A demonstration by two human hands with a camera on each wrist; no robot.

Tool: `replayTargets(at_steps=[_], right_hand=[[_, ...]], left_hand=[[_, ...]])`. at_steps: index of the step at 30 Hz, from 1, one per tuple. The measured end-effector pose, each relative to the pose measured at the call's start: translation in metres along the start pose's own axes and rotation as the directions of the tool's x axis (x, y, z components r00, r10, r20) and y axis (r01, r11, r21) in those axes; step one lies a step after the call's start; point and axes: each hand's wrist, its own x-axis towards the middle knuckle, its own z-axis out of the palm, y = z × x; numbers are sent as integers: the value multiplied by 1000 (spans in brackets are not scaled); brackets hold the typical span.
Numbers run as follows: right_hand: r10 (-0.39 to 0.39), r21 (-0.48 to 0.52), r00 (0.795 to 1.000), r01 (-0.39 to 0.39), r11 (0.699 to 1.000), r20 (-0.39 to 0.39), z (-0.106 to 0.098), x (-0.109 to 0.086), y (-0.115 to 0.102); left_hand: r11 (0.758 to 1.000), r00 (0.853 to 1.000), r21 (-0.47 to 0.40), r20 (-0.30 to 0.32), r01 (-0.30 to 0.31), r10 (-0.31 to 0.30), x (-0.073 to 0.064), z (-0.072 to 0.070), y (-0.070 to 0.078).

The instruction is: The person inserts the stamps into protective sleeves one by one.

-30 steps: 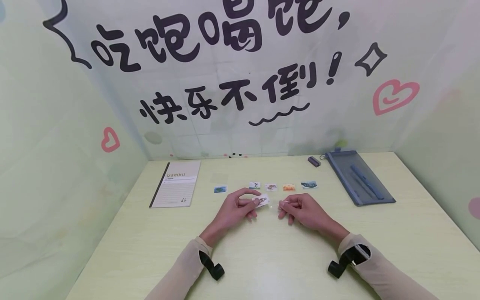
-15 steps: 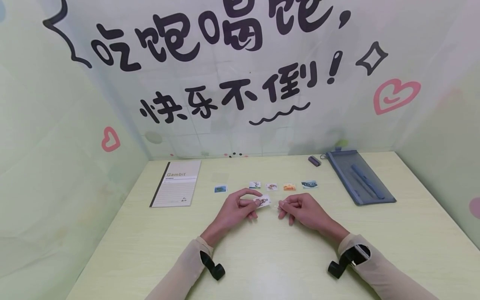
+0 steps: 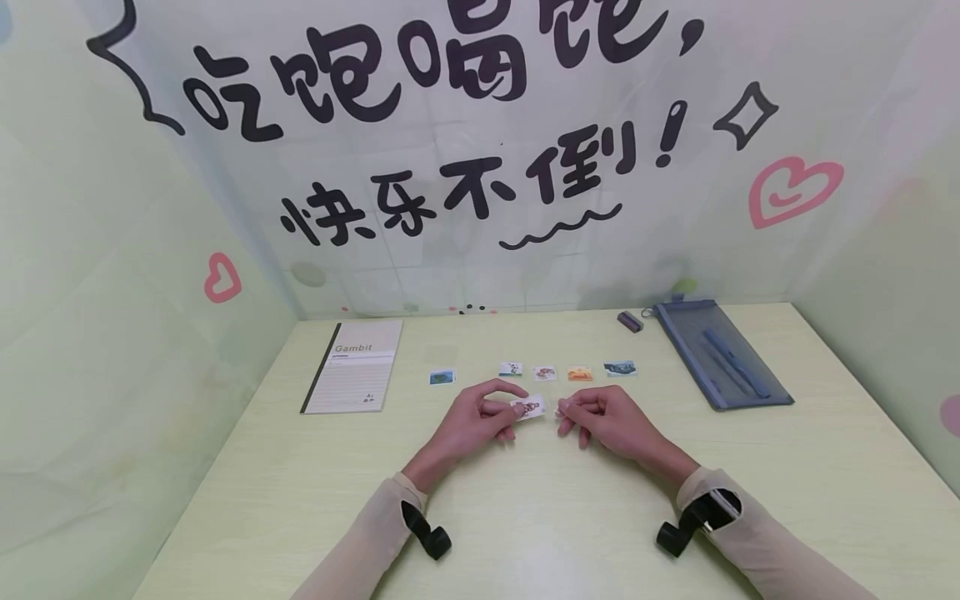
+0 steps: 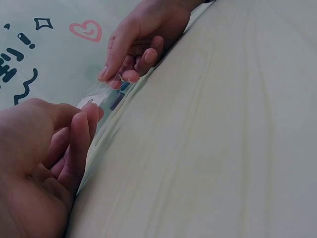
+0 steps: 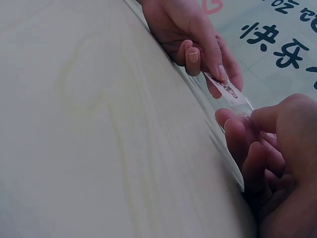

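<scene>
My left hand [image 3: 474, 421] pinches a small white picture card [image 3: 531, 407], stamp-like in size, between thumb and fingers. Brown figures are printed on its face. Across from it, my right hand [image 3: 611, 419] pinches the end of a clear plastic sleeve [image 5: 243, 107] between thumb and forefinger. In the right wrist view the card's end overlaps the sleeve; how far it sits inside I cannot tell. The left wrist view shows the transparent film [image 4: 103, 88] spanning the space between both hands. Both hands are just above the table, near its middle.
Behind the hands lie several small picture cards in a row, including a blue-green one [image 3: 442, 377] and an orange one [image 3: 580, 374]. A notebook [image 3: 354, 367] is at the back left. A blue mesh zip pouch [image 3: 720, 354] with a pen and a dark eraser-like block [image 3: 630, 322] are back right.
The card in my left hand has shifted slightly right and turned flatter, closer to my right fingers. Less clear film shows between the hands. My right hand has barely moved.
</scene>
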Motion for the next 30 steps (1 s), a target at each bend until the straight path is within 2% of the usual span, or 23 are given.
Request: replayTargets(at_steps=[24, 30], right_hand=[[-23, -3, 1000, 23, 1000, 9, -2, -2, 1], [-28, 4, 999, 28, 1000, 21, -2, -2, 1]], left_hand=[[999, 1000, 38, 24, 3, -4, 0, 0, 0], [1000, 999, 12, 33, -11, 10, 0, 0, -1]])
